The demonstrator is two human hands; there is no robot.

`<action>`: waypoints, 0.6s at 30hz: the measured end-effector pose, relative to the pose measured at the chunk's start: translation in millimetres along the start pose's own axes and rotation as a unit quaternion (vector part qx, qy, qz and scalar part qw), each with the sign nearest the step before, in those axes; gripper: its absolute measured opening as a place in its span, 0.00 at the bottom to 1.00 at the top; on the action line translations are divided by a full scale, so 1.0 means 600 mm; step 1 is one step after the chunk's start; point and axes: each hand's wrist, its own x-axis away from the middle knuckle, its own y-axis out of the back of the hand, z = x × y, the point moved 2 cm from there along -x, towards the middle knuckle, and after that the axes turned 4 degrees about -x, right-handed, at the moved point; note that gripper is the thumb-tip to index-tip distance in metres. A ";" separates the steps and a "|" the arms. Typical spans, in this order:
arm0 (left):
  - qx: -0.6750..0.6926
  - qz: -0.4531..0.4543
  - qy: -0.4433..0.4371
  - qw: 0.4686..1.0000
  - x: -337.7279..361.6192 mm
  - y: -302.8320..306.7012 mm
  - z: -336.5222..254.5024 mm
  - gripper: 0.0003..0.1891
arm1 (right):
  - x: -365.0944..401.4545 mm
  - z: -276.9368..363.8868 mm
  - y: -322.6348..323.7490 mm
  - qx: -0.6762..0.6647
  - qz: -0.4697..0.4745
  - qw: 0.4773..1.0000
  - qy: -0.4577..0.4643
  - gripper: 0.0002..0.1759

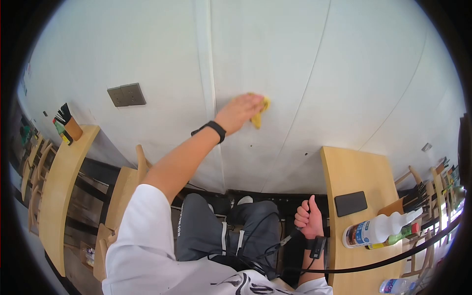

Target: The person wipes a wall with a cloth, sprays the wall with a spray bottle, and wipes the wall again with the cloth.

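Note:
My left hand (241, 112) presses a yellow cloth (257, 118) against the white wall (265, 54), just right of a vertical wall strip. Part of the cloth hangs below my fingers, and a black band circles that wrist. Lower right, my right hand (309, 219) is held beside the edge of the right wooden table (361, 169), its fingers curled and thumb pointing up. Whether anything is inside those curled fingers is hidden. A black device is strapped to the right wrist.
On the right table lie a black phone (350, 203), a white spray bottle (378, 229), a green bottle and a chopstick holder. A plastic bottle (396, 285) is nearer me. At left are a wooden table (64, 196), chairs and wall sockets (126, 95). Cables cross my lap.

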 end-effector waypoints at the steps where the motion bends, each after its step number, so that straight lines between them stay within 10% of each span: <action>1: -0.017 -0.037 0.017 0.999 -0.033 0.028 0.019 0.27 | -0.002 0.000 0.001 -0.003 -0.008 1.000 0.001 0.28; 11: -0.133 -0.370 0.037 0.919 -0.379 0.210 0.072 0.16 | -0.021 -0.009 0.003 -0.005 -0.015 1.000 -0.012 0.28; 18: -0.031 -0.015 -0.127 0.991 -0.243 0.032 -0.040 0.18 | -0.018 -0.012 0.003 -0.006 -0.012 1.000 -0.008 0.28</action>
